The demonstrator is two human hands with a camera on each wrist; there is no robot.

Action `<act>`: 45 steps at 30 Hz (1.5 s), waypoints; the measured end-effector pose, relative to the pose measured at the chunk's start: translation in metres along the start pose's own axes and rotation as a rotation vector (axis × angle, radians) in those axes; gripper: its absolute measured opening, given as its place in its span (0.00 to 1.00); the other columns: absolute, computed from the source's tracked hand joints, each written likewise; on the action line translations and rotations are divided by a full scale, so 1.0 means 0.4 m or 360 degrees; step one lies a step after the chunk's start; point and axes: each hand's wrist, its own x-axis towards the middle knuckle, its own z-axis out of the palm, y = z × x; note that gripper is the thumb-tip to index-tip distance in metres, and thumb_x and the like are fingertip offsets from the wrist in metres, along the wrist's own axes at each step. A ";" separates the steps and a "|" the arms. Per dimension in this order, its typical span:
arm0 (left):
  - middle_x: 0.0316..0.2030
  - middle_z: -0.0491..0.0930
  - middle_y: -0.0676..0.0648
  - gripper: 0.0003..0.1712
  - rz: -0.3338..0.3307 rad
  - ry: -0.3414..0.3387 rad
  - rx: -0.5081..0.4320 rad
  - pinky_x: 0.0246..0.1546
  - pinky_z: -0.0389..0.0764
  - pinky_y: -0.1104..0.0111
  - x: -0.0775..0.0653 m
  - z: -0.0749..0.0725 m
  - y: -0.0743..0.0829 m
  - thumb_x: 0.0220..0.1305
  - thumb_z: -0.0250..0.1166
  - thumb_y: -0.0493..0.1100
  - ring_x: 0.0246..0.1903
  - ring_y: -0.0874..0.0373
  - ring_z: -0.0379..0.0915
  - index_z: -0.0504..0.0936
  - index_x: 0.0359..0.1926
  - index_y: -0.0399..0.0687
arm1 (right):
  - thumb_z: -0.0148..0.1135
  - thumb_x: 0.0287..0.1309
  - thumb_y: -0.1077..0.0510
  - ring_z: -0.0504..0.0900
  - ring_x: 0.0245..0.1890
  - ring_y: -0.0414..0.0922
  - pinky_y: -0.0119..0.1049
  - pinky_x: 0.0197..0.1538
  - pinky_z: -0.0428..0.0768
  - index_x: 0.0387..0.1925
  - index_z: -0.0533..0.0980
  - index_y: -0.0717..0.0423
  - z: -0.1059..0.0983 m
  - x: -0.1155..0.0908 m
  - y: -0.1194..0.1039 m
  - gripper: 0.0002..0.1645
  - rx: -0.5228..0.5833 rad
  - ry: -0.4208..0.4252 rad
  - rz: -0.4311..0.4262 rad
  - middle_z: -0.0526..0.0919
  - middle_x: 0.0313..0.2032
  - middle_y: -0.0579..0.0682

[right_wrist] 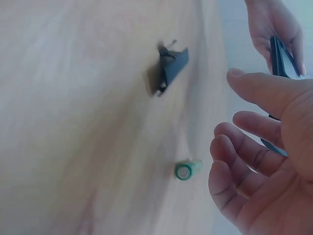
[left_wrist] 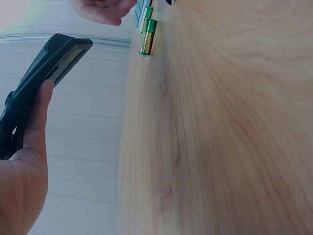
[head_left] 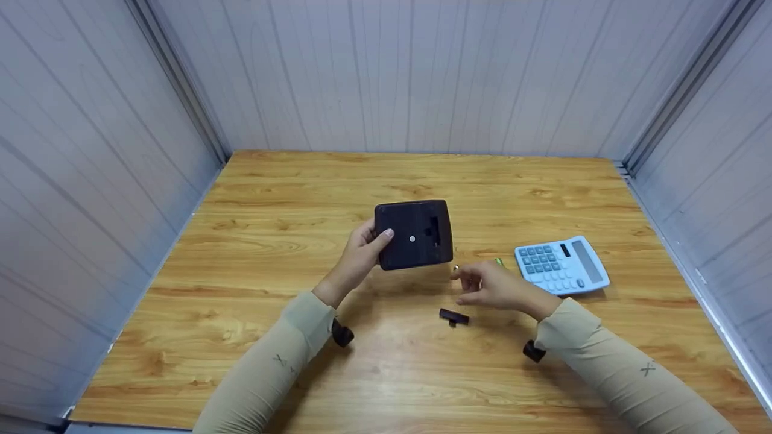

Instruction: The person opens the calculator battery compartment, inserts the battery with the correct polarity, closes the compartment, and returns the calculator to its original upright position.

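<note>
My left hand (head_left: 360, 247) grips a black calculator (head_left: 407, 252) by its left edge, thumb on its back, which faces the head camera. A battery slot (head_left: 435, 232) stands uncovered near the calculator's right side. Just right of its lower corner is my right hand (head_left: 491, 286), fingers loosely bent and thumb apart, with nothing held in the right wrist view. Two green-and-gold batteries lie on the table by that hand; the nearer battery (left_wrist: 148, 38) shows whole in the left wrist view. A small black battery cover (head_left: 454, 316) lies below the right hand.
A light blue calculator (head_left: 558, 265) lies keys up on the wooden table (head_left: 271, 241), right of the right hand. Pale panel walls (head_left: 386, 78) stand behind the table and along both sides. Black wrist-camera parts (head_left: 342, 333) stick out below the sleeves.
</note>
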 end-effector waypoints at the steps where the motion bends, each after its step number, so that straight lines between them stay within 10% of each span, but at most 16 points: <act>1: 0.48 0.86 0.46 0.21 0.0001 -0.0001 -0.0001 0.45 0.94 0.61 0.000 0.000 0.000 0.84 0.53 0.33 0.46 0.54 0.90 0.72 0.70 0.27 | 0.76 0.65 0.61 0.79 0.36 0.39 0.32 0.41 0.81 0.60 0.82 0.71 -0.004 0.000 0.000 0.26 -0.0010 0.0016 0.0013 0.85 0.37 0.53; 22: 0.48 0.87 0.44 0.20 -0.0016 0.0011 0.0019 0.44 0.94 0.60 -0.004 -0.001 0.006 0.84 0.53 0.33 0.46 0.53 0.91 0.73 0.70 0.28 | 0.76 0.67 0.59 0.79 0.32 0.42 0.36 0.38 0.79 0.58 0.81 0.68 -0.047 0.045 0.009 0.23 0.0042 0.0250 0.0414 0.85 0.34 0.52; 45: 0.48 0.87 0.45 0.20 -0.0007 -0.0003 0.0005 0.45 0.94 0.60 -0.003 -0.007 0.001 0.84 0.54 0.33 0.47 0.53 0.90 0.73 0.69 0.28 | 0.79 0.61 0.55 0.82 0.35 0.46 0.36 0.37 0.79 0.49 0.84 0.63 -0.017 0.109 0.042 0.20 -0.0200 0.0141 0.0620 0.87 0.38 0.55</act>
